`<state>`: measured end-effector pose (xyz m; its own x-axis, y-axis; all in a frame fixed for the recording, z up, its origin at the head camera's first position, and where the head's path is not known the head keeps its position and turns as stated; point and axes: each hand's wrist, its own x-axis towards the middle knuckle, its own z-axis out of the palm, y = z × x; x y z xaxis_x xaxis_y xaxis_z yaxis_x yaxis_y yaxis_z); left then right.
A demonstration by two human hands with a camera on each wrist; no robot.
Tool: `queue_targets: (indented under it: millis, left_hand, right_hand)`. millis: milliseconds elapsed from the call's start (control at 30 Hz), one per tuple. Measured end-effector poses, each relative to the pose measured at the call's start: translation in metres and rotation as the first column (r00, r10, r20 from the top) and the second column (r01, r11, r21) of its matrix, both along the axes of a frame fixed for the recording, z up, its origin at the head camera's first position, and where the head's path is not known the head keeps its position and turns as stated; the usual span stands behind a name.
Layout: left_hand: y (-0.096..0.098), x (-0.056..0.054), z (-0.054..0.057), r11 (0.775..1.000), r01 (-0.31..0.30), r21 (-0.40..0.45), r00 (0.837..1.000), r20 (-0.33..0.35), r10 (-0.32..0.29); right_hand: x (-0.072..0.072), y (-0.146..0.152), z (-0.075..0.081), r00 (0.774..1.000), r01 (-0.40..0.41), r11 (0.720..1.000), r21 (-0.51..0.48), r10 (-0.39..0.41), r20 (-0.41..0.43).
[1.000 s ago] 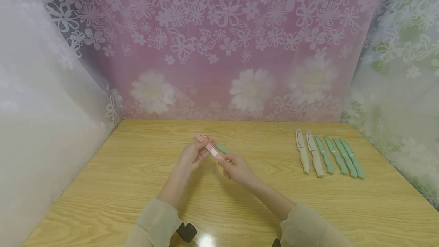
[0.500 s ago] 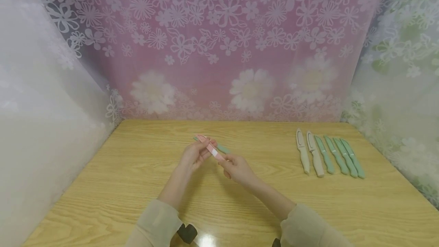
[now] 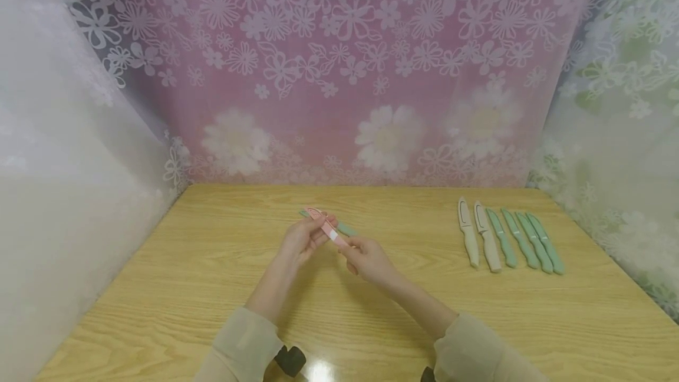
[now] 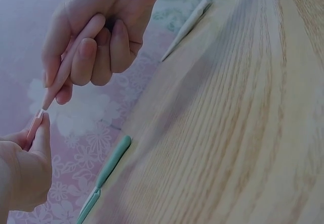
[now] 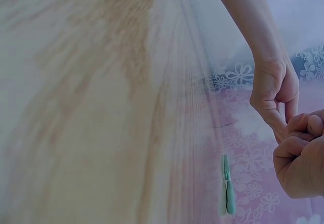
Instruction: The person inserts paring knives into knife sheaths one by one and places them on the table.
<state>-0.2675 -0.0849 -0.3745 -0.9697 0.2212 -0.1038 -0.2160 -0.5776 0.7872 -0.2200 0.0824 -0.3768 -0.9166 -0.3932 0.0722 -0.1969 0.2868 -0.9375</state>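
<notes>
Above the middle of the table, both hands hold a small pink knife [image 3: 326,229] with a patterned blade end and a white band by its handle. My left hand [image 3: 300,239] pinches the blade end between thumb and fingers. My right hand [image 3: 369,261] grips the handle; in the left wrist view its fingers curl round the pink handle [image 4: 76,57]. On the table just behind the hands lies a green knife [image 3: 347,229], partly hidden by them in the head view. The right wrist view shows that green knife [image 5: 230,196] below the hands, while the pink knife is hidden there.
At the right of the wooden table [image 3: 212,287], a row of knives lies side by side: two cream ones [image 3: 468,243] and several green ones [image 3: 521,243]. A pink flowered curtain [image 3: 318,152] hangs behind, with pale curtains at both sides.
The pink knife shifts very slightly between the hands. Both hands keep their hold and stay almost in place; the knives on the table have not moved.
</notes>
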Motion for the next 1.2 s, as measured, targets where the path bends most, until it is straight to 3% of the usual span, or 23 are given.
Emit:
queue_targets:
  millis: [833,1200]
  left_hand:
    - [0.0056,0.0019,0.0004,1.0,0.015,0.0,1.0,0.016,-0.015]
    - [0.0074,0.0031,-0.0036,0.999,0.032,0.001,0.999,-0.008,-0.032]
  right_hand:
    - [-0.002,0.0011,-0.0008,0.999,0.031,0.999,-0.024,-0.03,0.034]
    - [-0.0033,0.001,-0.0016,0.999,0.039,0.999,-0.025,-0.038,0.03]
